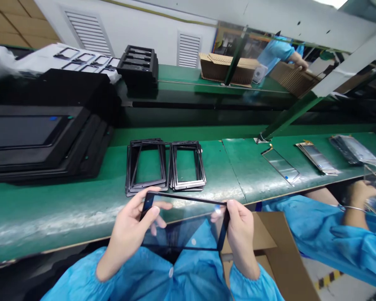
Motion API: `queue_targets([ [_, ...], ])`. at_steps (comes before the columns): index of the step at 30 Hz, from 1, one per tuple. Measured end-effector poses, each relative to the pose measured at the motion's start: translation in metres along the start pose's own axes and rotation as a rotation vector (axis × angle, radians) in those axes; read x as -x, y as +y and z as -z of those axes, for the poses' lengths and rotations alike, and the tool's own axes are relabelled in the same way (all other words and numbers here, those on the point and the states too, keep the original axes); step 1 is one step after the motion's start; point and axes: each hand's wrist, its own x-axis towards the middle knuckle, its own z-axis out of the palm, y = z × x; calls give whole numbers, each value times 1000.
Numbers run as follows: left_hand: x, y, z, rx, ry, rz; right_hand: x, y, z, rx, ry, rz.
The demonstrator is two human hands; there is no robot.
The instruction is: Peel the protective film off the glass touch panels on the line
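- The green workbench (pixel 50 217) runs across the whole middle of the frame, from the left edge to the right.
- A pile of large black trays (pixel 40 142) sits at the left of the frame, taking up much of that end of the bench.
- A co-worker's blue sleeve (pixel 332 234) fills the lower right of the frame, with that person's hand near the right edge.
- A brown cardboard box (pixel 275 251) stands at the lower centre-right, just beside your right wrist.
- The glass panel (pixel 184 221) with a black border is low in the centre of the frame, held over your lap just in front of the bench edge, tilted towards you.
- Two stacks of black frames (pixel 164 167) lie on the bench in the centre, just above the panel, side by side.
- Your left hand (pixel 128 234) is closed on the panel's left edge, thumb on top near the upper left corner.
- Your right hand (pixel 241 234) is pinching the panel's right edge at the upper right corner.
- Thin strips of film (pixel 282 165) lie on the bench at centre right.
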Motion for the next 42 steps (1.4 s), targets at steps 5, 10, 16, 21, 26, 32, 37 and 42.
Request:
queue_targets([
  [5, -5, 3, 5, -210, 37, -133, 4, -3, 0, -24, -78, 22],
  [10, -22, 21, 2, -783, -75, -706, 14, -11, -8, 91, -103, 85],
  [16, -32, 32, -7, -800, -406, -775, 21, -10, -10, 161, -118, 107],
  [21, -24, 31, -14, -790, -455, -668, 18, -12, -15, 131, -259, 41],
  [26, -15, 26, -24, -484, -480, -185, 9, -9, -19, -60, -408, -132],
  [32, -5, 15, -24, 21, -337, 192, -1, -1, -17, -31, -203, -123],
  [37, -2, 18, -23, 91, -249, 221, 2, -5, -21, -41, -209, -65],
  [42, -2, 14, -19, 74, -288, 229, 5, -13, -23, -42, -272, 9],
])
